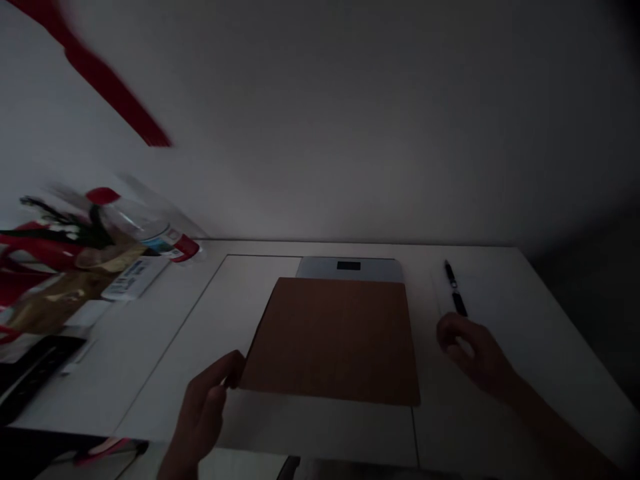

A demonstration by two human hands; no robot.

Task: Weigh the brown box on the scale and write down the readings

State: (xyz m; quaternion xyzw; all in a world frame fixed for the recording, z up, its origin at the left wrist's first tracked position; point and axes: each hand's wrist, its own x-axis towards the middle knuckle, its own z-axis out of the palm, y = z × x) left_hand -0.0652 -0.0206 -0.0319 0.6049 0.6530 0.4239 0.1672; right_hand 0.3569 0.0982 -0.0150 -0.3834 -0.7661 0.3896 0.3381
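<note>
A flat brown cardboard box [336, 339] lies on a grey scale [349, 268] whose dark display shows at the far side, on a white table [500, 280]. My left hand [203, 410] touches the box's near left corner with fingers curled at its edge. My right hand [470, 357] hovers right of the box, fingers curled inward, close to a black pen [455, 290] lying on the table. The scene is dim.
At the left stand a plastic bottle with a red cap [145, 227], red and green decorations [40, 247], a gold packet [65, 293] and a dark flat object [30, 373]. A red strip [107, 83] hangs on the wall above.
</note>
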